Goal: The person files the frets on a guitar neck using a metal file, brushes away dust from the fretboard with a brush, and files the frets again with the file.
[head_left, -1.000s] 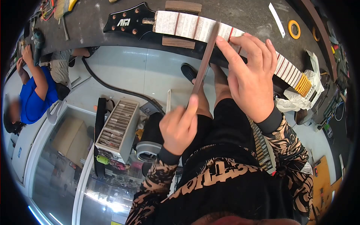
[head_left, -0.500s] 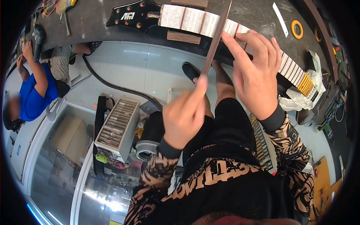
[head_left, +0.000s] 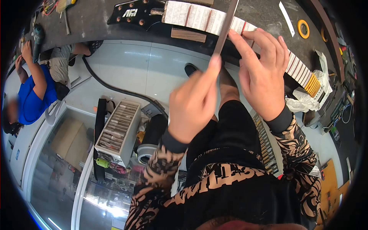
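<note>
A guitar neck [head_left: 191, 17] with a black headstock [head_left: 132, 14] lies along the bench edge. White masking tape covers its fretboard between the frets, and yellow tape shows at the far right end. My left hand [head_left: 195, 99], blurred by motion, is closed on a long narrow metal file [head_left: 227, 28], its thumb along the top. The file crosses the neck at an angle. My right hand [head_left: 264, 73] rests with fingers apart and fingertips on the taped neck, just right of the file. A red-marked fret [head_left: 243, 27] shows near its index finger.
Wooden blocks [head_left: 188, 35] sit beside the neck. A yellow tape roll [head_left: 303, 29], a white strip [head_left: 286, 19] and crumpled paper [head_left: 306, 101] lie to the right. Another person in blue [head_left: 36, 92] works at far left. A box of packets [head_left: 119, 128] stands lower left.
My left hand has moved up toward the neck, with the file pushed further across it. The right hand has stayed nearly in place.
</note>
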Available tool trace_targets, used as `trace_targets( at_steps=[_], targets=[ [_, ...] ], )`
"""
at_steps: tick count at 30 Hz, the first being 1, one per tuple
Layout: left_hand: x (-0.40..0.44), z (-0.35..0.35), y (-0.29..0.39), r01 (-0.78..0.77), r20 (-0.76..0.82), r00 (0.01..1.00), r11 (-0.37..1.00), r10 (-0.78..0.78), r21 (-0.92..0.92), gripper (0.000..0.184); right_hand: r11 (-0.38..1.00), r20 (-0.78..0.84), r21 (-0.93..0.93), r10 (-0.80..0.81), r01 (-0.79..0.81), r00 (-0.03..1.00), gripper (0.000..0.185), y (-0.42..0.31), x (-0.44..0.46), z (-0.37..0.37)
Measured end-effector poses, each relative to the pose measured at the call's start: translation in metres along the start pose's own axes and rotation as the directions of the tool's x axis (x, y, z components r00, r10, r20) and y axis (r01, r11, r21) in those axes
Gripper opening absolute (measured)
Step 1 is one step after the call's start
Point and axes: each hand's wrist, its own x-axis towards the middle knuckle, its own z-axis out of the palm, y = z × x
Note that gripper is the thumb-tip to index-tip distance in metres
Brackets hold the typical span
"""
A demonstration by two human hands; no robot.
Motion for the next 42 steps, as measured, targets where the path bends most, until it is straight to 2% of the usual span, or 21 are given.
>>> trace_targets(
  at_steps=[3,5,6,8,11,16,18,20,22,25,30,33,39,41,42],
  targets=[
    [0.033,0.014,-0.003,-0.049,-0.029,0.998,0.999,0.049,-0.004,0.066,1.0,0.0,-0.003,-0.012,0.012,1.0,0.086,0.001,0.0,0.0],
    [0.013,0.005,-0.005,-0.017,0.011,1.0,1.0,0.017,0.008,0.066,1.0,0.014,-0.011,-0.014,0.014,1.0,0.086,0.0,0.0,-0.002],
    [-0.025,-0.01,-0.008,0.034,0.06,0.998,0.999,-0.034,0.004,0.066,1.0,0.019,-0.016,-0.011,0.011,1.0,0.086,-0.003,0.001,-0.003],
    [-0.09,-0.027,-0.01,0.067,0.063,0.995,0.996,-0.071,0.06,0.064,1.0,0.033,-0.021,-0.017,0.017,0.999,0.081,-0.003,0.002,-0.005],
    [-0.092,-0.035,-0.004,0.091,0.09,0.991,0.994,-0.097,0.065,0.063,0.999,0.053,-0.032,-0.007,0.008,0.999,0.079,-0.002,0.002,-0.008],
    [0.041,0.02,-0.007,-0.088,-0.056,0.995,0.995,0.086,-0.039,0.065,1.0,-0.004,-0.014,-0.009,0.009,1.0,0.087,-0.003,-0.003,-0.001],
    [0.026,0.014,-0.01,-0.063,-0.022,0.998,0.998,0.063,-0.003,0.067,1.0,-0.001,-0.019,-0.009,0.009,1.0,0.087,-0.003,-0.001,-0.001],
    [-0.038,-0.017,-0.003,0.062,0.099,0.993,0.998,-0.062,0.0,0.056,1.0,-0.011,-0.024,-0.019,0.018,1.0,0.087,-0.003,-0.001,0.0],
    [-0.112,-0.035,-0.011,0.024,0.128,0.991,0.994,-0.038,0.105,0.059,0.999,-0.002,-0.038,-0.024,0.024,1.0,0.087,-0.001,-0.003,-0.001],
    [-0.14,-0.046,-0.005,0.015,0.122,0.992,0.989,-0.033,0.145,0.059,0.997,0.013,-0.064,-0.035,0.035,0.999,0.086,-0.001,-0.004,-0.006],
    [-0.132,-0.039,-0.008,-0.036,0.088,0.996,0.983,0.02,0.181,0.06,0.998,-0.003,-0.055,-0.016,0.016,1.0,0.087,-0.003,-0.01,-0.006],
    [-0.122,-0.037,-0.008,-0.05,0.106,0.994,0.974,0.027,0.221,0.061,0.998,0.035,-0.061,-0.003,0.005,0.999,0.08,-0.006,-0.012,-0.009],
    [-0.112,-0.037,0.0,-0.02,0.111,0.994,0.965,-0.009,0.26,0.06,0.999,0.035,-0.043,-0.004,0.006,0.999,0.079,-0.008,-0.009,-0.009],
    [-0.089,-0.03,0.006,0.013,0.086,0.996,0.958,-0.039,0.287,0.056,0.999,0.035,-0.044,0.002,0.0,0.999,0.078,-0.009,-0.01,-0.008],
    [-0.064,-0.019,0.006,-0.002,0.044,0.999,0.966,-0.01,0.258,0.064,0.999,0.036,-0.045,0.003,-0.001,0.999,0.078,-0.009,-0.01,-0.008]
  ],
)
